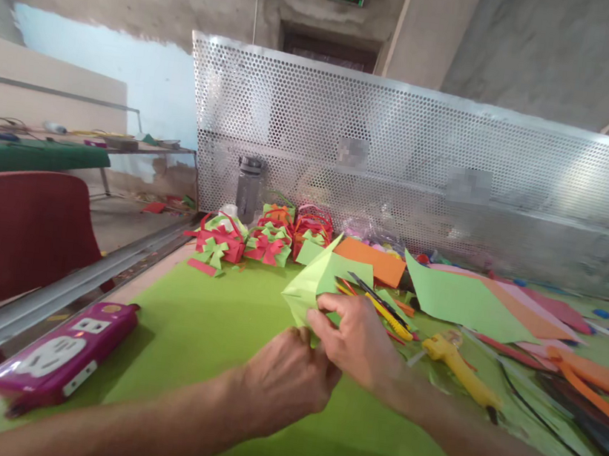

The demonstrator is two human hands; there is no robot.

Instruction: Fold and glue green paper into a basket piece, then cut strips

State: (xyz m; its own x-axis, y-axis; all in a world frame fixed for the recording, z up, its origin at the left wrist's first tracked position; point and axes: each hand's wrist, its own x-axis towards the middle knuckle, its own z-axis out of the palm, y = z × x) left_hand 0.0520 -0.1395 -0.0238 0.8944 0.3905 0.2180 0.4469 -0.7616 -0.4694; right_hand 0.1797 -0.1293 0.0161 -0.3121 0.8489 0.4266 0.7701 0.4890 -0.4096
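Folded green paper (pixel 305 284) above green surface (pixel 195 333), pinched by fingers of right hand (pixel 357 336). Left hand (pixel 294 369) curled at paper's lower edge; fingertips hidden, cannot tell grip. Yellow glue gun (pixel 463 372) right of hands; purple power strip (pixel 63 353) at left.

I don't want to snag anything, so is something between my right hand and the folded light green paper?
Nothing visible: your right hand touches the folded light green paper directly. The yellow cutter lies beyond the hand, not between them.

Two hands (pixel 294 369) (pixel 354 335), one bottle (pixel 247 190), one glue gun (pixel 462 370), one power strip (pixel 60 353).
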